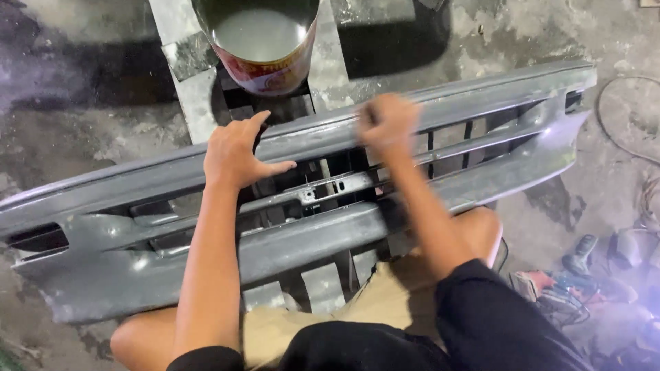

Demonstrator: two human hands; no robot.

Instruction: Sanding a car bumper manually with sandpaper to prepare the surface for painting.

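Grey car grille (137, 206) lay across metal stand (196, 103) before knees. Left hand (234, 154) spread flat, steadying top edge. Right hand (388, 124) blurred, fisted on something small, unidentifiable. Risk: grille sliding off narrow stand; can of liquid (261, 41) just beyond getting knocked.

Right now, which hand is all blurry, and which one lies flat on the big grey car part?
The right hand is the blurry one, closed into a fist on the grey grille panel. The left hand looks sharp, its fingers spread flat on the panel's upper bar.
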